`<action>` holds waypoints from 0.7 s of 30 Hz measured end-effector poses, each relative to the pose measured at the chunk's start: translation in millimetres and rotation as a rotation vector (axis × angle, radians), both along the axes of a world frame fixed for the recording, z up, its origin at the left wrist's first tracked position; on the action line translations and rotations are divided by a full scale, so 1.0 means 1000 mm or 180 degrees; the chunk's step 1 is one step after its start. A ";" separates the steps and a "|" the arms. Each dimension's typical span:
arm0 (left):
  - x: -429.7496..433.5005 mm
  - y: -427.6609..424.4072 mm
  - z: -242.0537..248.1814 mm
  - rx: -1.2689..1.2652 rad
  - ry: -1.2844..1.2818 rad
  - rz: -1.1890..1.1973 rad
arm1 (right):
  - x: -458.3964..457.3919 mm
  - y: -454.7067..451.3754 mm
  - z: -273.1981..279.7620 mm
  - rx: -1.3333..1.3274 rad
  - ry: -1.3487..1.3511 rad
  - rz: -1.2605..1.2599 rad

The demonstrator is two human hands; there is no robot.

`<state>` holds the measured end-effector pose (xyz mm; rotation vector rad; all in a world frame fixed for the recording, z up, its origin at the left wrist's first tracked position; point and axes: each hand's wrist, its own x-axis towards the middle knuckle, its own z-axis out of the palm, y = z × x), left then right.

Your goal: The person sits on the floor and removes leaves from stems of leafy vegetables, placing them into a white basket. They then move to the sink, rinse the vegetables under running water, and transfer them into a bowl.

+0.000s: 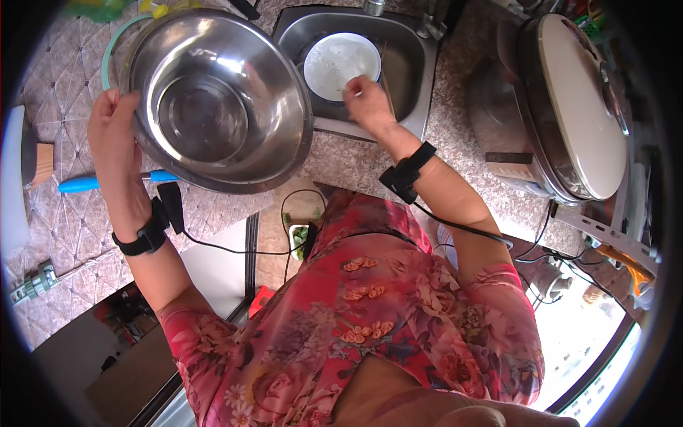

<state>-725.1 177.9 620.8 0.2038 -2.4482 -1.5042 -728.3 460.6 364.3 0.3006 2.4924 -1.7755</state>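
My left hand [113,125] grips the left rim of a large stainless steel basin [272,115]. The basin is tilted so its inside faces me, and only shine and a few marks show in it. Over the front right edge of a white bowl with a dark blue rim [336,61], my right hand [369,104] is held with curled fingers. A small pale spot shows at its blurred fingertips; whether it is a held thing is unclear. The bowl sits in a steel sink [411,101], with small green bits in it. A thin brown stick [388,88] leans beside the bowl.
A faucet [374,6] stands behind the sink. On the right is a large pot-like appliance with a cream lid [579,107]. A blue-handled tool [80,184] lies by my left wrist. Black cables hang from both wristbands. A container of green leaves [299,240] is below the counter.
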 end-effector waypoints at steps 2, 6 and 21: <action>0.031 -0.015 -0.001 0.0614 0.0129 0.0293 | -0.015 0.025 -0.002 0.0675 0.0140 -0.0379; 0.056 -0.046 -0.034 0.1022 0.0316 0.0334 | -0.047 0.046 -0.018 0.0425 -0.0798 -0.0309; 0.122 -0.098 -0.091 0.1676 0.0295 0.0939 | -0.069 0.026 -0.027 -0.1081 -0.1627 -0.0214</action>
